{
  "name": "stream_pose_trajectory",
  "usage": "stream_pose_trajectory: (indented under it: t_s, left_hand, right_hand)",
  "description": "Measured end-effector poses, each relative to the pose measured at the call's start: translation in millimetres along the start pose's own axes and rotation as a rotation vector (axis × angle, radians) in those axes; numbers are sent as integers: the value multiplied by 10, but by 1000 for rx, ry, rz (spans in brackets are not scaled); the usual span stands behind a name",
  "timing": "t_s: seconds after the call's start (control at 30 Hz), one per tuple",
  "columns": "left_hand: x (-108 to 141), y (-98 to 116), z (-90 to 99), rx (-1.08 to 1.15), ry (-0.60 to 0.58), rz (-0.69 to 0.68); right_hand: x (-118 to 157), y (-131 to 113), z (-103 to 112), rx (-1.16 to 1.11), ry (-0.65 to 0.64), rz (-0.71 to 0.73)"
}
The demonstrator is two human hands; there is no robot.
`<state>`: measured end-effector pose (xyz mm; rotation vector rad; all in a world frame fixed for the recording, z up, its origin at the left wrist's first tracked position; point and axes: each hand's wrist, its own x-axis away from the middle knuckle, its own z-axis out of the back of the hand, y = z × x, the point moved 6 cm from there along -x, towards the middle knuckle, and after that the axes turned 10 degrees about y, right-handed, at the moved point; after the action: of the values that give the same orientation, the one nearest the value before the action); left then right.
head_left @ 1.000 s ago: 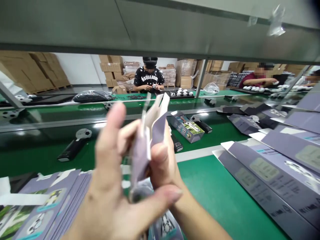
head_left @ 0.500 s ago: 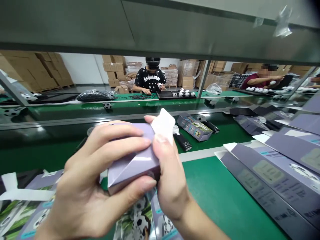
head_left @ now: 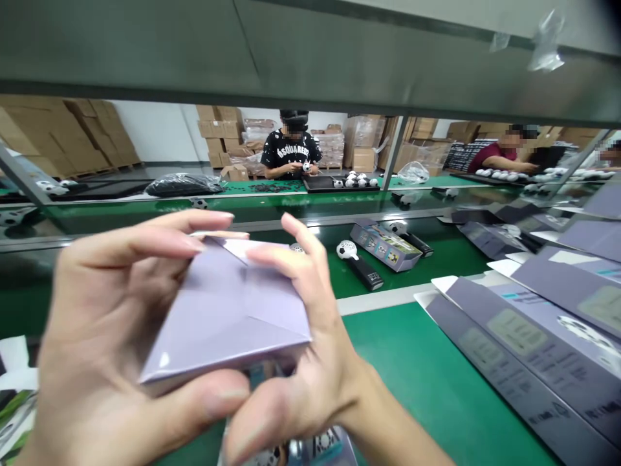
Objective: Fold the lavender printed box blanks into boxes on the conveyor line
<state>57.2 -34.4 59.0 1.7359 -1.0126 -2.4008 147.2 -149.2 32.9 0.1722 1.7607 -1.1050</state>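
A lilac cardboard box [head_left: 218, 317] is held up close in front of me, its end with folded flaps facing me. My left hand [head_left: 111, 323] grips the box's left side, fingers on top and thumb below. My right hand [head_left: 310, 336] holds the right side, its fingers lying over the top flaps and its thumb under the lower edge. The box's far part is hidden behind the hands. Below them, printed packaging with soccer-ball pictures [head_left: 325, 443] partly shows.
Flattened lilac cartons [head_left: 543, 349] are stacked at right on the green table [head_left: 412, 362]. On the belt beyond lie a soccer-ball-topped black device [head_left: 361, 265] and a printed box [head_left: 385, 244]. A co-worker [head_left: 292, 152] sits opposite, handling a small ball. A metal shelf [head_left: 310, 58] hangs overhead.
The white flap that stuck out under my right thumb no longer shows. The box end has turned toward me, and my right fingers have shifted onto its top.
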Motion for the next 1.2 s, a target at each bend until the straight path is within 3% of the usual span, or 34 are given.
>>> stream_pose_trajectory:
  t_s: [0.07,0.1,0.17,0.27,0.37,0.5,0.67,0.87,1.0,1.07,1.2]
  left_hand:
    - [-25,-45,3,121,-18,25]
    - [-40,-88,4,128,-36,38]
    - [-52,-253,-15,-54,-118,114]
    - [99,-670,-123,-504,-495,359]
    - [397,-1031,-248,-662,-902,550]
    - [668,-1369,-332,-871,-1118,699]
    - [881,-1492,-435,-984,-1252,794]
    - [984,-1478,-549,-945,-1246,804]
    - [903,-1467,-518,-927,-1182,806]
    - [739,-1410,-432,-938,-1050,778]
    - [272,-1029,-214,-835,-556,641]
  right_hand:
    - [-29,129,51,23,-204,-174]
    - [-50,206,140,47,-232,-228]
    - [-126,353,455,153,-88,-203]
    - [-134,670,1008,674,198,-240]
    - [23,1032,1317,1140,113,-558]
    - [243,1206,1255,1283,-172,-853]
    - [287,1173,870,1349,-380,-880]
    - [531,1318,529,1139,-606,-989]
    - [602,1314,382,1048,-556,-979]
    - [505,1241,348,974,-444,-915]
    - [119,953,294,635,-96,-674]
